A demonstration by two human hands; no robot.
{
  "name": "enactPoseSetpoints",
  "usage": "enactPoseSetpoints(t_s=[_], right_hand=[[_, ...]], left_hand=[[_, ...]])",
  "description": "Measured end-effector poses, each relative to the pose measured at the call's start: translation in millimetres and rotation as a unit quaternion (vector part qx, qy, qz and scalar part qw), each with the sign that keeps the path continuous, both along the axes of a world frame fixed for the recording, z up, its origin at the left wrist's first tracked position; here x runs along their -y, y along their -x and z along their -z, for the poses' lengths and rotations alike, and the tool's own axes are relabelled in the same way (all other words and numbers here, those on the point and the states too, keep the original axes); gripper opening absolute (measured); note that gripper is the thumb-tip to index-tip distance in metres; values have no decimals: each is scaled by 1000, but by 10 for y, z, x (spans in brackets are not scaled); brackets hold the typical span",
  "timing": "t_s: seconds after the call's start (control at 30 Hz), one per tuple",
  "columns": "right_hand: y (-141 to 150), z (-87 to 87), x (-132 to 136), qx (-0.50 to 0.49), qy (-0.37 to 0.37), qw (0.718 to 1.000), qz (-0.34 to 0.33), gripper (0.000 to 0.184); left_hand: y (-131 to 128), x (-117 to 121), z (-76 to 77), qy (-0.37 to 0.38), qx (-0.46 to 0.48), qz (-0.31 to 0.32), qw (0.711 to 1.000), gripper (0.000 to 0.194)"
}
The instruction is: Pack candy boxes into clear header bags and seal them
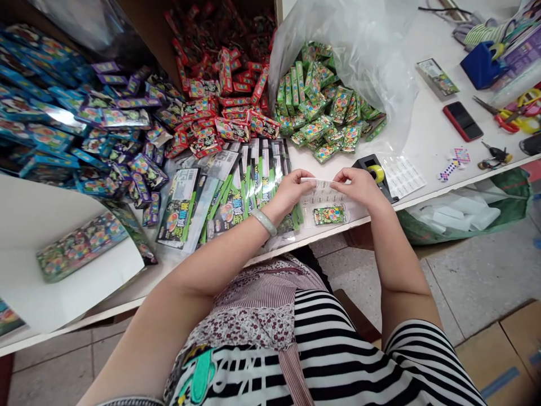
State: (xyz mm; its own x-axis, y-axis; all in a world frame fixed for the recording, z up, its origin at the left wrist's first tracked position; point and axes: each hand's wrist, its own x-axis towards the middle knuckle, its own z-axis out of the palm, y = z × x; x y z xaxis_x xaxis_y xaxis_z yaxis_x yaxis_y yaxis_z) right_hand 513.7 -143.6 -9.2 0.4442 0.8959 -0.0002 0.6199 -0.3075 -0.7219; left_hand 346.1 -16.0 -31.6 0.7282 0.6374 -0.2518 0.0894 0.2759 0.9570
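A pale sheet of small round stickers (323, 198) is stretched between my hands near the table's front edge. My left hand (292, 190) pinches its upper left corner, and my right hand (354, 185) grips the upper right. Just below the sheet's printed rows sits a small green candy box (328, 215); I cannot tell whether it lies on the sheet or under a clear layer. Left of my hands, flat printed plastic bags (180, 206) are fanned out. A black tape dispenser (376, 172) with yellow tape stands beside my right hand, next to another sticker sheet (401, 176).
Heaps of blue boxes (46, 129), purple boxes (127, 117), red boxes (230, 84) and green boxes (323, 107) line the back. To the right are a phone (462, 121), scissors (502, 115), a blue tape dispenser (484, 65) and keys (495, 153). A green sack (513, 197) hangs below the edge.
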Motion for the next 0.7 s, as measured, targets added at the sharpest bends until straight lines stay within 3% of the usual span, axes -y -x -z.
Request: enactPoseSetpoints(t_s=[0.3, 0.7], right_hand=[[-64, 38, -22, -79, -11, 997, -23, 31], [-92, 122, -48, -132, -41, 990, 5, 26]], left_hand=[[21, -8, 73, -51, -33, -11, 998, 14], [25, -6, 66, -49, -35, -8, 998, 15]])
